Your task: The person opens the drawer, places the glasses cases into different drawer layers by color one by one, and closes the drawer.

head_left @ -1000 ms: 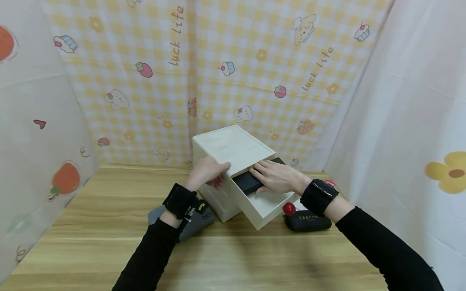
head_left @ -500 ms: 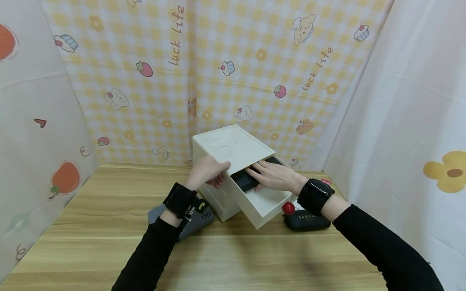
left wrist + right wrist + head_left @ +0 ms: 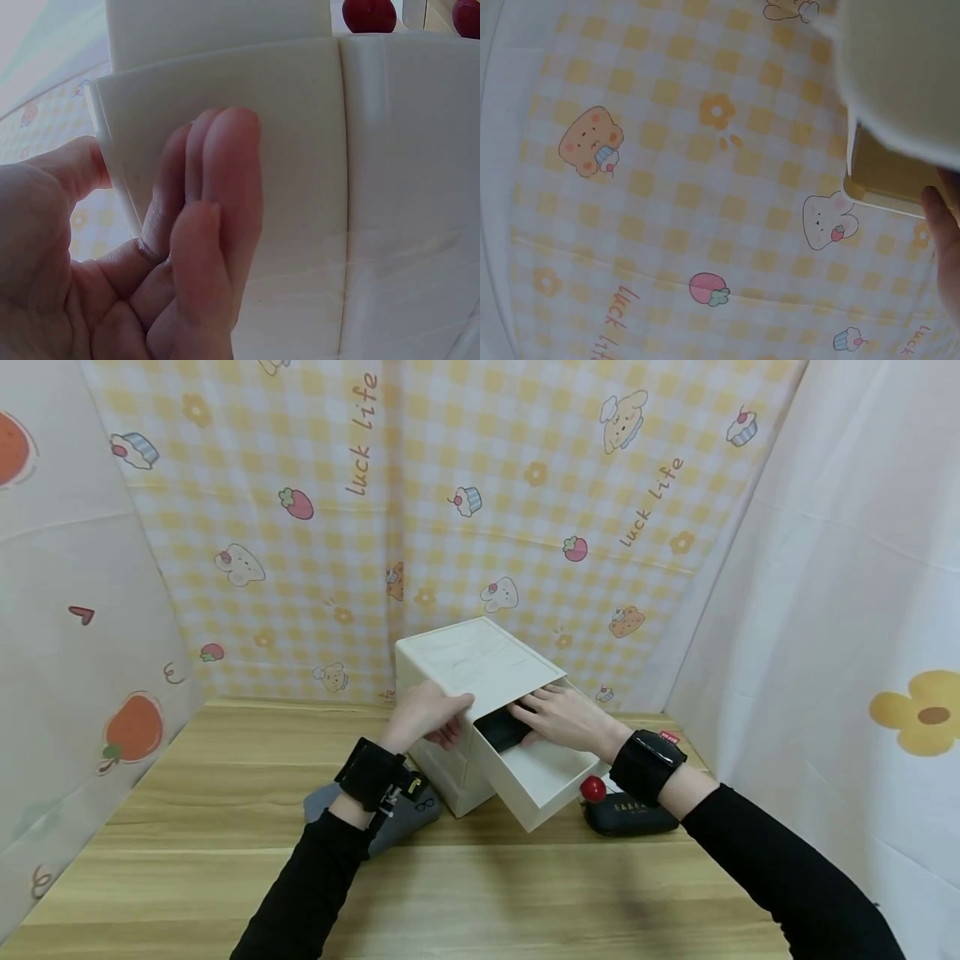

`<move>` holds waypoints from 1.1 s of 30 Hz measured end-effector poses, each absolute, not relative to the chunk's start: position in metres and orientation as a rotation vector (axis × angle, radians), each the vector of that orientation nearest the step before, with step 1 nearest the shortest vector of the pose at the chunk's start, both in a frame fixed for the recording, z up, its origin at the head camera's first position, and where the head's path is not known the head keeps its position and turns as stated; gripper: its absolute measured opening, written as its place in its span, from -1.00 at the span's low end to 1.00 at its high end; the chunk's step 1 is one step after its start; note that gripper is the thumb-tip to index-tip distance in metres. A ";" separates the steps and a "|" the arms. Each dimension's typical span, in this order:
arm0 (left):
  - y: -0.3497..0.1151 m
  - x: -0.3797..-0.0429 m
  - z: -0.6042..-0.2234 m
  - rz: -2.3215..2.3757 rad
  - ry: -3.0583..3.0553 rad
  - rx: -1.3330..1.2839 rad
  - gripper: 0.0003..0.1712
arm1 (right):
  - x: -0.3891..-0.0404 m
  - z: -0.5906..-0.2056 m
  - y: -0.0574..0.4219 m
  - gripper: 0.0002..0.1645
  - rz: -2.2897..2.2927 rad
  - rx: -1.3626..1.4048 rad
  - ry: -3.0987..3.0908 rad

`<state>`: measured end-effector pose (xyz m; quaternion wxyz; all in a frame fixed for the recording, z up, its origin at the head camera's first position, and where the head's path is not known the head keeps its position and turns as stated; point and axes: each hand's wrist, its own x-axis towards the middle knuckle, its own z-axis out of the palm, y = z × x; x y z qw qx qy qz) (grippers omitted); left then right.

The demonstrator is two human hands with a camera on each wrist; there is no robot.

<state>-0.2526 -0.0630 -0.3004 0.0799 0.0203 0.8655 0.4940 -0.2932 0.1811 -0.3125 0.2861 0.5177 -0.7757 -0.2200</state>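
Note:
A white drawer cabinet (image 3: 480,660) stands on the table with its top drawer (image 3: 547,777) pulled out. My left hand (image 3: 427,714) holds the cabinet's near left corner, thumb over the top edge and fingers along the side wall, as the left wrist view shows. Inside the drawer, partly under the cabinet's top, lies a flat black case (image 3: 501,729). My right hand (image 3: 566,718) reaches into the drawer, its loosely spread fingers resting on this case and covering much of it. Only a few right fingers (image 3: 943,225) show at the right wrist view's edge.
A red ball knob (image 3: 592,789) sits by the drawer's front. Beside it on the wooden table (image 3: 480,902) lies a black case with gold lettering (image 3: 633,817). A grey pouch with a glasses drawing (image 3: 408,822) lies under my left wrist. Patterned curtains (image 3: 480,543) hang behind.
My right hand has moved slightly back and left, and the black case has slid deeper into the drawer under the cabinet's top. The left hand has stayed on the corner.

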 end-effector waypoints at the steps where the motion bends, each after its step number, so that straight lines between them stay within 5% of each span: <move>1: -0.063 -0.253 -0.301 1.481 2.588 0.062 -0.59 | -0.293 -0.313 0.181 -0.37 -0.576 1.374 -2.079; 13: -0.063 -0.253 -0.304 1.498 2.599 0.056 -0.57 | -0.278 -0.297 0.193 -0.62 -0.326 1.306 -2.277; 25: -0.064 -0.253 -0.303 1.487 2.605 0.081 -0.54 | -0.279 -0.286 0.268 -0.64 -0.173 1.265 -2.289; 33: -0.064 -0.253 -0.302 1.474 2.611 0.085 -0.55 | -0.280 -0.312 0.318 -0.69 -0.134 1.038 -2.578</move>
